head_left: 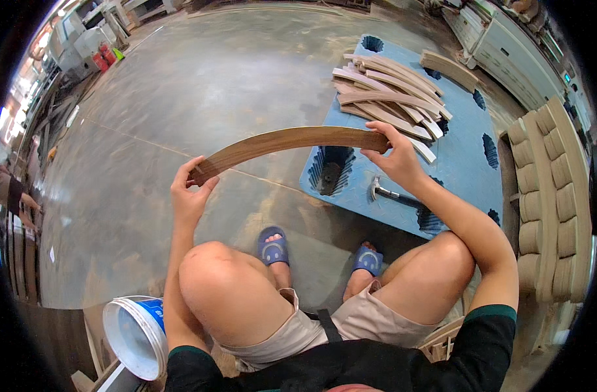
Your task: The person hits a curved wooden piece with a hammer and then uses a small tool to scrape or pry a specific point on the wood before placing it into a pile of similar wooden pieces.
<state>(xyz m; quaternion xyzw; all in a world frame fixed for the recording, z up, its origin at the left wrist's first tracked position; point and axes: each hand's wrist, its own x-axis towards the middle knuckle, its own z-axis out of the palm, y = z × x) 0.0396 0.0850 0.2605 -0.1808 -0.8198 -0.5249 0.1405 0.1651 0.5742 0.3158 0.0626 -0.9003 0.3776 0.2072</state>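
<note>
A long curved wooden slat (282, 142), brown and arched upward, spans between my two hands above the floor. My left hand (191, 185) pinches its left end between thumb and fingers. At the other end my right hand (395, 151) grips the slat the same way, over the near edge of a blue plastic pallet (383, 204). On that pallet, just below my right hand, lies a claw hammer (393, 194) with a dark handle. Farther back on it a loose pile of pale curved wooden slats (393, 98) is heaped.
A stack of curved wood pieces (450, 69) sits at the pallet's far right corner. Bundled wooden parts (552, 202) stand at the right. A white bucket (134, 336) tilts at my lower left. Another person's arm (25, 201) shows at the far left.
</note>
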